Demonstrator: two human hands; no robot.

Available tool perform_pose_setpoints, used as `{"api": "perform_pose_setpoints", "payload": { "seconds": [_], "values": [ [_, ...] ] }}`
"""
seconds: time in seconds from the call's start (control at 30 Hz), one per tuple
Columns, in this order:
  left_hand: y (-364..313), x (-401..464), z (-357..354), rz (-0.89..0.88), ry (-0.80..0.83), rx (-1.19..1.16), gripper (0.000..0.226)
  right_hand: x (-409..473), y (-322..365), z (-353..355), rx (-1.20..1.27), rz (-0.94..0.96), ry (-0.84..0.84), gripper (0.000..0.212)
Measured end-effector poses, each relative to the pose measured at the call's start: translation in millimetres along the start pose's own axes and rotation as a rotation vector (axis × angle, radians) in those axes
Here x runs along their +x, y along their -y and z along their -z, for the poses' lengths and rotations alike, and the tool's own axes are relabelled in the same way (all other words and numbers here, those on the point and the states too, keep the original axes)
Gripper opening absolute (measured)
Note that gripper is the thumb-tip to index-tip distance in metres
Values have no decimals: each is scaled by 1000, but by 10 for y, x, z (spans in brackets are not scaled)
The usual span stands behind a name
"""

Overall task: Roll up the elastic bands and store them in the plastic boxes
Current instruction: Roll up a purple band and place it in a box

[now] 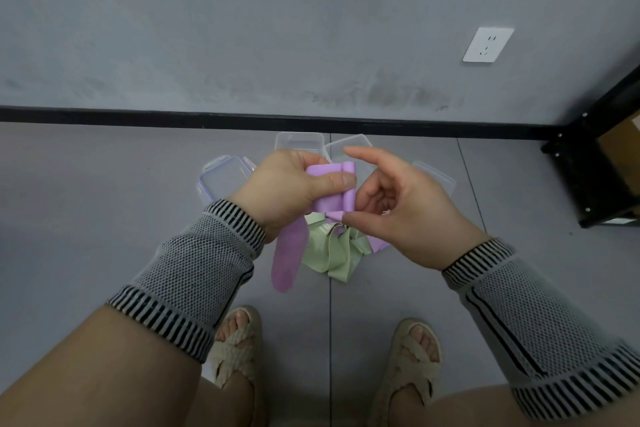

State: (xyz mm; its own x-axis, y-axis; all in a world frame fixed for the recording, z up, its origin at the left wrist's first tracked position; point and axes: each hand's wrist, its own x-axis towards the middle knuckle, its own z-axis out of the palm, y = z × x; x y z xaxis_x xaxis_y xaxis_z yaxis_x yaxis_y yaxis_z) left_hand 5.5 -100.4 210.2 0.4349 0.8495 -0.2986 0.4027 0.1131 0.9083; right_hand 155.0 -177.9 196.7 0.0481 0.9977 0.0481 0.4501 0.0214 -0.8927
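Grey tiled floor, grey wall with black skirting, socket at right. My left hand pinches the part-rolled purple band, roll axis upright, tail hanging down. Right hand beside it, fingers loosely spread. Clear boxes on the floor behind.

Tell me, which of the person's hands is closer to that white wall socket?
The right. The right hand is raised below and to the left of the wall socket, while the left hand, gripping the purple band, sits farther left, on the far side of the right hand.
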Motion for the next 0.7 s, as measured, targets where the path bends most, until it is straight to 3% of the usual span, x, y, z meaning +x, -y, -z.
{"api": "perform_pose_setpoints", "payload": {
  "seconds": [0.23,0.4,0.57,0.7],
  "values": [
    [0,-21,55,1,80,-70,15,-18,33,16,141,-35,48,69],
    [21,-3,45,9,125,-165,25,-21,32,15,155,-20,48,67],
    [-23,-47,14,-166,-44,200,14,-12,9,23,99,-18,39,60],
    [-12,-58,-30,-234,-134,248,21,-3,0,1,-17,1,30,58]
  ]
}}
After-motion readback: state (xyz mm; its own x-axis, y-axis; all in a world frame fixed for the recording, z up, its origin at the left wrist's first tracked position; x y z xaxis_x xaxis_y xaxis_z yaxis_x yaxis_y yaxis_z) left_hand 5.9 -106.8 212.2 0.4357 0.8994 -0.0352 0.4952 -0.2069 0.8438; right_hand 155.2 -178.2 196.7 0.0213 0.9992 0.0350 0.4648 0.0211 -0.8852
